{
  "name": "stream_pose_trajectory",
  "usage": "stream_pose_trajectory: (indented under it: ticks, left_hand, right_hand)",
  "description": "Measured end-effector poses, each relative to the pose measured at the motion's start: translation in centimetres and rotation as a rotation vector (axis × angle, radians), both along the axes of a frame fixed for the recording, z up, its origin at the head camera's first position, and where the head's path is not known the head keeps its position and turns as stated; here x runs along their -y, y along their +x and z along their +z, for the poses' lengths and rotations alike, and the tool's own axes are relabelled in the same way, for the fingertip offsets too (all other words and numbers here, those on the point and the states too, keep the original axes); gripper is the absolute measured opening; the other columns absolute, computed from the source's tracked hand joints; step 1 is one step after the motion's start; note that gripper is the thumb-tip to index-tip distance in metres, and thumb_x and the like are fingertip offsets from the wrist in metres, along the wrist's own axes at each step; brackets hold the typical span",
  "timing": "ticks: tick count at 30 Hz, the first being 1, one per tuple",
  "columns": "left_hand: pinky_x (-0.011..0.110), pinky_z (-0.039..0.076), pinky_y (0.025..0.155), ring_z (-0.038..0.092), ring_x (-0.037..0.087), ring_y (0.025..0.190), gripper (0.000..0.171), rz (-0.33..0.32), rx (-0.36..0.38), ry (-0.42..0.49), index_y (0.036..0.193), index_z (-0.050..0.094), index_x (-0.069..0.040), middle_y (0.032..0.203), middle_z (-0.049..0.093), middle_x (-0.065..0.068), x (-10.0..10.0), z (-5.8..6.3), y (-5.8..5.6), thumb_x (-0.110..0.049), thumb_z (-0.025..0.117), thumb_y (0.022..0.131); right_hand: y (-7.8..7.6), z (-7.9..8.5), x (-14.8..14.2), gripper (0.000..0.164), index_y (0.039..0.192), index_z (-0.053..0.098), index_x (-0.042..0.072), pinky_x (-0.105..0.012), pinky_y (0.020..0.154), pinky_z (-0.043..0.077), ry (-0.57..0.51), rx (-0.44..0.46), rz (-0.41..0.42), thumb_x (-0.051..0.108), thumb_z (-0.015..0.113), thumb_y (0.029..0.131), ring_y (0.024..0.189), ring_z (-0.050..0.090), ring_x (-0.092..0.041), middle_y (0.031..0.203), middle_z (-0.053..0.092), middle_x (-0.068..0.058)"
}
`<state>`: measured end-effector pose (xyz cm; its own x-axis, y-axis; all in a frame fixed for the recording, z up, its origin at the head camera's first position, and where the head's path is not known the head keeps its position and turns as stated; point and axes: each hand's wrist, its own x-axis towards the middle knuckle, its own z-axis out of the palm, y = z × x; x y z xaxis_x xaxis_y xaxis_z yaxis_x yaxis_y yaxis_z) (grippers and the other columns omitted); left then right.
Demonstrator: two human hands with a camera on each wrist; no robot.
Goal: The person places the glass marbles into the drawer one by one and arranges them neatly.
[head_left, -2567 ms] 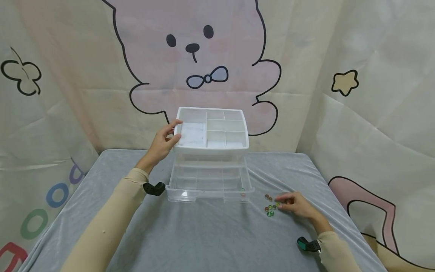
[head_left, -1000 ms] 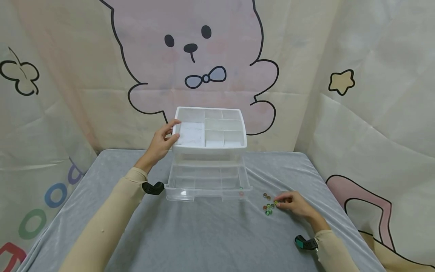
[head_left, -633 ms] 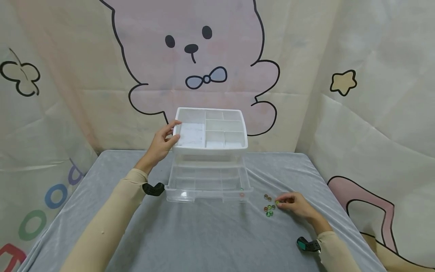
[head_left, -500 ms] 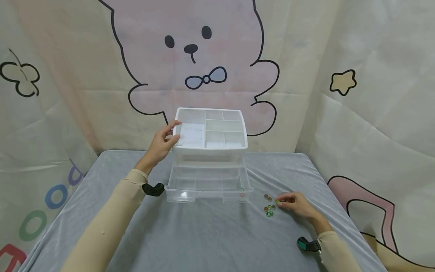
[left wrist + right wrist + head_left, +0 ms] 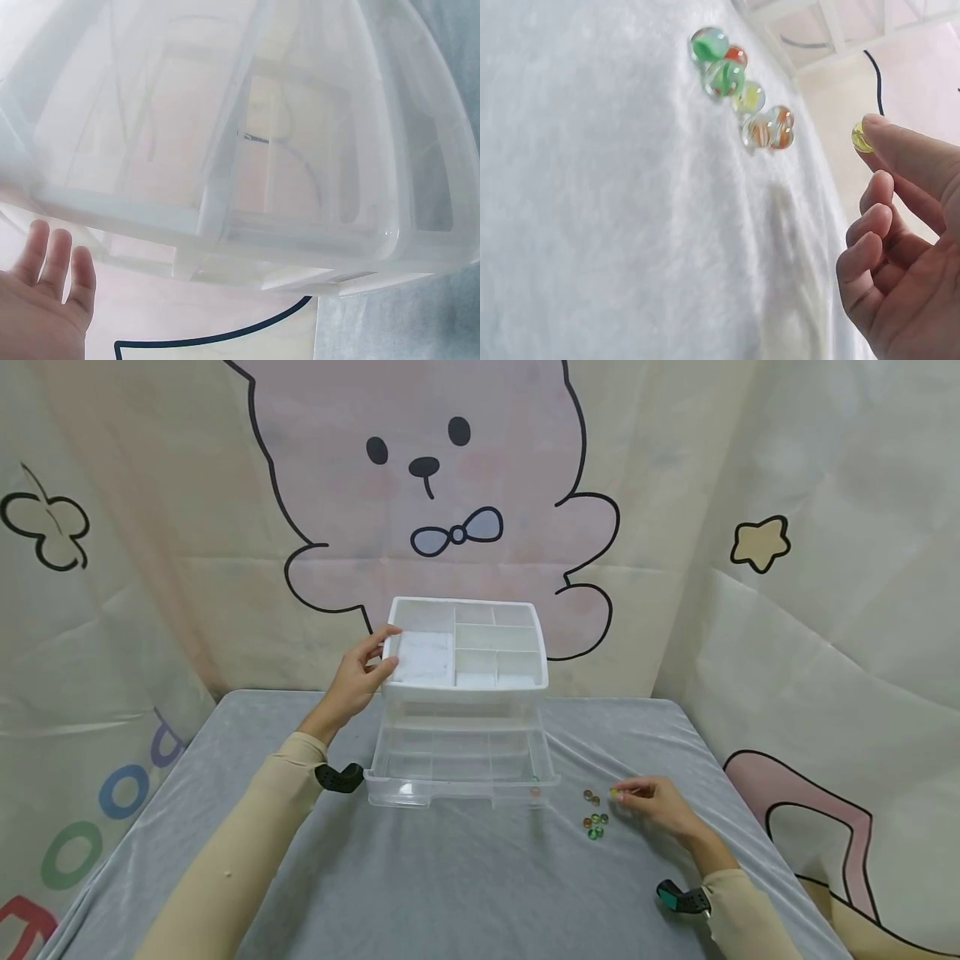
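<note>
On the table stands a white storage box [image 5: 465, 688] with a divided top tray. Its clear lower drawer [image 5: 457, 790] is pulled out, with reddish and green marbles [image 5: 535, 786] showing at its right front corner. My left hand [image 5: 352, 683] grips the top tray's left rim, thumb in front and fingers at the side. My right hand [image 5: 660, 803] pinches a yellow marble [image 5: 861, 138] between thumb and index finger, raised over the cloth. Several green and orange marbles [image 5: 724, 78] lie in a loose cluster beside that hand, right of the drawer.
A grey cloth [image 5: 450, 893] covers the table, slightly wrinkled on the right. Printed curtains [image 5: 660, 527] hang close behind it and along both sides. A black wrist camera [image 5: 681, 898] is strapped to the right forearm, another black wrist camera [image 5: 340, 777] to the left.
The right hand, earlier low at the marble cluster, has risen slightly away from it with the yellow marble between its fingertips. The left hand stays on the tray's rim.
</note>
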<state>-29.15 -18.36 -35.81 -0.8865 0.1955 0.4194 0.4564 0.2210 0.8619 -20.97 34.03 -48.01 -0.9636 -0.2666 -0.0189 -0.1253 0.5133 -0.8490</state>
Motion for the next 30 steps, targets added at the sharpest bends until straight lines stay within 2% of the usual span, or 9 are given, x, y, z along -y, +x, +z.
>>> stream_pose_trajectory:
  ticks: [2, 6, 9, 17, 22, 26, 30]
  left_hand:
    - [0.014, 0.045, 0.085, 0.05, 0.036, 0.126, 0.051, -0.002, 0.001, 0.004, 0.152, 0.042, -0.007, 0.154, 0.04, 0.024, 0.0, 0.0, 0.0, -0.011, 0.052, 0.102]
    - [0.014, 0.044, 0.086, 0.049, 0.037, 0.129, 0.05, -0.005, 0.011, 0.008, 0.152, 0.043, -0.007, 0.155, 0.039, 0.023, 0.0, 0.0, -0.1, -0.011, 0.052, 0.103]
    - [0.014, 0.044, 0.086, 0.049, 0.037, 0.129, 0.05, -0.007, 0.01, 0.011, 0.152, 0.042, -0.007, 0.156, 0.039, 0.022, 0.0, 0.0, -0.1, -0.01, 0.052, 0.103]
    - [0.013, 0.045, 0.086, 0.049, 0.035, 0.128, 0.051, -0.009, -0.004, 0.015, 0.152, 0.042, -0.007, 0.157, 0.039, 0.021, 0.0, -0.1, -0.1, -0.01, 0.052, 0.102]
    - [0.014, 0.045, 0.087, 0.049, 0.037, 0.13, 0.051, -0.003, -0.006, 0.004, 0.152, 0.042, -0.007, 0.157, 0.038, 0.02, 0.0, -0.1, -0.1, -0.011, 0.052, 0.102]
    - [0.014, 0.045, 0.086, 0.049, 0.038, 0.132, 0.052, -0.003, 0.007, 0.0, 0.153, 0.042, -0.008, 0.158, 0.038, 0.019, 0.0, -0.1, -0.2, -0.012, 0.052, 0.102]
    - [0.014, 0.045, 0.086, 0.048, 0.039, 0.133, 0.053, -0.008, 0.014, -0.002, 0.154, 0.041, -0.009, 0.159, 0.037, 0.018, 0.1, -0.1, -0.1, -0.012, 0.052, 0.102]
  right_hand:
    - [0.0, 0.3, 0.2, 0.031, 0.117, 0.069, -0.009, -0.022, 0.069, 0.049, -0.002, 0.003, -0.011, 0.014, 0.067, 0.097, 0.081, 0.059, 0.002, 0.102, 0.075, -0.004]
    - [0.1, 0.7, 0.7, 0.03, 0.116, 0.069, -0.01, -0.026, 0.062, 0.047, -0.023, -0.008, -0.022, 0.013, 0.067, 0.097, 0.07, 0.054, 0.001, 0.084, 0.068, 0.008]
    - [0.1, 0.9, 1.0, 0.029, 0.115, 0.068, -0.011, -0.029, 0.056, 0.045, -0.034, -0.031, -0.021, 0.011, 0.067, 0.096, 0.063, 0.049, -0.001, 0.076, 0.063, 0.009]
    - [0.2, 1.7, 2.1, 0.032, 0.117, 0.068, -0.011, -0.028, 0.063, 0.047, -0.043, -0.047, -0.042, 0.014, 0.066, 0.097, 0.071, 0.053, -0.003, 0.085, 0.068, 0.011]
    - [0.2, 2.2, 2.8, 0.035, 0.118, 0.067, -0.012, -0.029, 0.061, 0.045, -0.053, -0.049, -0.072, 0.016, 0.067, 0.097, 0.068, 0.049, -0.002, 0.079, 0.065, 0.01]
    - [0.3, 2.7, 3.4, 0.035, 0.118, 0.067, -0.012, -0.028, 0.061, 0.044, -0.049, -0.066, -0.064, 0.016, 0.067, 0.097, 0.067, 0.047, -0.002, 0.078, 0.065, 0.01]
    - [0.4, 3.2, 3.9, 0.033, 0.117, 0.069, -0.009, -0.029, 0.065, 0.047, -0.046, -0.082, -0.049, 0.017, 0.068, 0.097, 0.071, 0.052, -0.004, 0.085, 0.07, 0.01]
